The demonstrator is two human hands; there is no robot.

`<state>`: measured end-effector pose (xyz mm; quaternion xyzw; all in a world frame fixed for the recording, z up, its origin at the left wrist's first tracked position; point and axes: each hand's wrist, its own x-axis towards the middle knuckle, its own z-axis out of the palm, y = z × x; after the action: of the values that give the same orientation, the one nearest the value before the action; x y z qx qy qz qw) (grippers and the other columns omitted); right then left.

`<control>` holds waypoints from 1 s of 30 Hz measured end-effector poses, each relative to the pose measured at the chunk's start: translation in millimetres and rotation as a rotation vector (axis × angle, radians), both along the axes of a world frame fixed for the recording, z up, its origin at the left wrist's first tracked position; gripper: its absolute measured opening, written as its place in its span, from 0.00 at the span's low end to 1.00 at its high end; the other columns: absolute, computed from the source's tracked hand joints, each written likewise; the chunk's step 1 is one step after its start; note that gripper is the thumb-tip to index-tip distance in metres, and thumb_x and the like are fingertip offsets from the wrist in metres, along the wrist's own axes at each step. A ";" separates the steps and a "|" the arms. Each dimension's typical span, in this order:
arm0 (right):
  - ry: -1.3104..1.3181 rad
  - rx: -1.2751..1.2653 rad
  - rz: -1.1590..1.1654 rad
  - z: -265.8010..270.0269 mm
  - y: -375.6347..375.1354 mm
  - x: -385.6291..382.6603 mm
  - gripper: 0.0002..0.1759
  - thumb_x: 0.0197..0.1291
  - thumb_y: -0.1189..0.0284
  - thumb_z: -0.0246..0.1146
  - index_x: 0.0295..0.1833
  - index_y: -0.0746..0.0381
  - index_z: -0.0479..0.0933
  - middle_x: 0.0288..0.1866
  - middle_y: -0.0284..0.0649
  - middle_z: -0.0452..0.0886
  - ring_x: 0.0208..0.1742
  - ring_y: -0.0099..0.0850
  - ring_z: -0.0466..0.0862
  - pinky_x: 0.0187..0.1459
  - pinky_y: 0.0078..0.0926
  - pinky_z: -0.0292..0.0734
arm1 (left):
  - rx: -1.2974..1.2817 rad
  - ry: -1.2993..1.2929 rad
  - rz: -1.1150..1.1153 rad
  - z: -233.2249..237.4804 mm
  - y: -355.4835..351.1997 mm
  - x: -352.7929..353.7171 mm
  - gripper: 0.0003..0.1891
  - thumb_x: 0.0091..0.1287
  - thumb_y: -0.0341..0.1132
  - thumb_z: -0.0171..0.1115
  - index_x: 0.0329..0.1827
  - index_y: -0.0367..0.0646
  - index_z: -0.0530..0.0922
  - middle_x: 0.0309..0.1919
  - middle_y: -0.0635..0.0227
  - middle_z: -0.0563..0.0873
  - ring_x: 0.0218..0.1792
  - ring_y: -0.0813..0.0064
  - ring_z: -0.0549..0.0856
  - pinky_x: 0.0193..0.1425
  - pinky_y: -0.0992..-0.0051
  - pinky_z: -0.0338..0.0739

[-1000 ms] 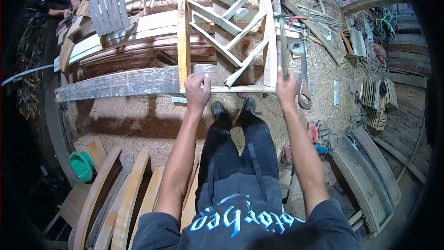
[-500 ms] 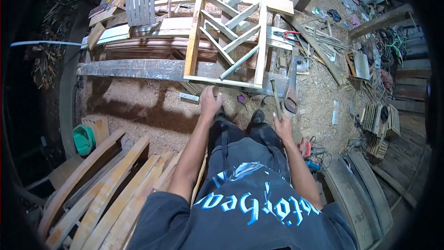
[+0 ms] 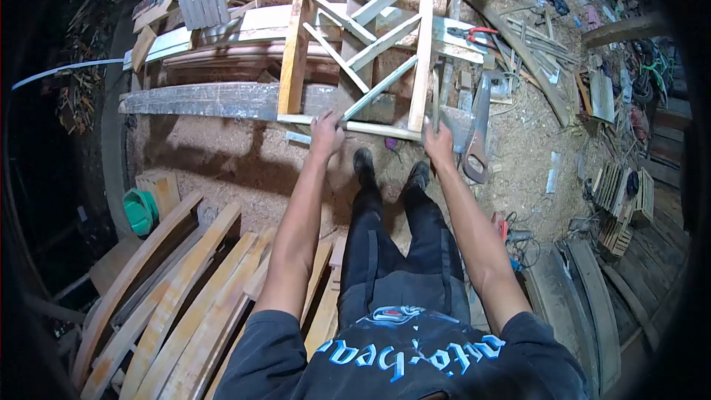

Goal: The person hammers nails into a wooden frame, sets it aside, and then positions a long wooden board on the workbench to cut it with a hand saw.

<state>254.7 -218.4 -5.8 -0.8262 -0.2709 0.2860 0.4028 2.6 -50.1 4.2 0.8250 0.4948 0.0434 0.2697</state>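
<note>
The frame [image 3: 424, 44] lay in front of the person, over the long boards [image 3: 207, 101], its slats [image 3: 385, 43] set in a slanting pattern between two side rails. The left hand [image 3: 326, 133] was at the front rail [image 3: 381, 130], near the lower end of a slat; its fingers were curled there, though whether they gripped the rail could not be told. The right hand [image 3: 438, 142], beside the frame's right front corner, had its fingers closed round a slim tool [image 3: 435, 104] that pointed away from the person. The saw [image 3: 478, 137] lay just right of that hand, and the red-handled pliers [image 3: 478, 35] farther off. As to containers, a green tub [image 3: 139, 212] sat at left, beside a wood block [image 3: 160, 191], its contents not distinguishable. Slatted crates [image 3: 613, 184] stood at right, with a dark item [image 3: 632, 184] at one; what they held inside could not be determined.
</note>
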 end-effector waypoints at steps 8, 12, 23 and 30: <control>-0.051 -0.063 0.017 3.2 30.0 -6.7 0.22 0.71 0.56 0.61 0.48 0.67 0.82 0.39 0.62 0.85 0.47 0.61 0.85 0.48 0.51 0.78 | 0.377 -0.070 0.218 14.6 48.1 -23.7 0.24 0.60 0.34 0.69 0.58 0.37 0.75 0.49 0.46 0.84 0.56 0.45 0.83 0.65 0.57 0.75; -0.109 -0.220 0.013 -2.1 58.1 -6.7 0.22 0.72 0.57 0.60 0.54 0.67 0.81 0.40 0.62 0.85 0.47 0.64 0.83 0.49 0.52 0.78 | -0.129 0.033 0.431 -16.3 106.7 -59.9 0.51 0.56 0.46 0.77 0.77 0.34 0.56 0.67 0.37 0.73 0.66 0.38 0.74 0.72 0.55 0.70; -0.257 -0.017 -0.205 -10.3 109.5 42.3 0.21 0.72 0.60 0.59 0.53 0.70 0.79 0.43 0.65 0.83 0.48 0.63 0.82 0.50 0.52 0.76 | -0.066 -0.208 0.332 -17.5 219.0 -12.2 0.28 0.62 0.43 0.73 0.60 0.37 0.75 0.48 0.42 0.86 0.52 0.42 0.86 0.57 0.54 0.79; -0.113 -0.035 -0.104 -50.5 166.7 85.9 0.22 0.70 0.60 0.60 0.55 0.70 0.80 0.47 0.63 0.85 0.52 0.60 0.84 0.56 0.49 0.77 | -0.275 -0.360 0.263 -23.5 258.9 5.4 0.45 0.52 0.23 0.63 0.79 0.46 0.63 0.59 0.47 0.84 0.61 0.56 0.84 0.64 0.65 0.77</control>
<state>340.6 -51.7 -56.3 -0.8609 -0.2449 0.2223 0.3865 8.0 208.8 -19.3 0.6879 0.5432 0.1564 0.4551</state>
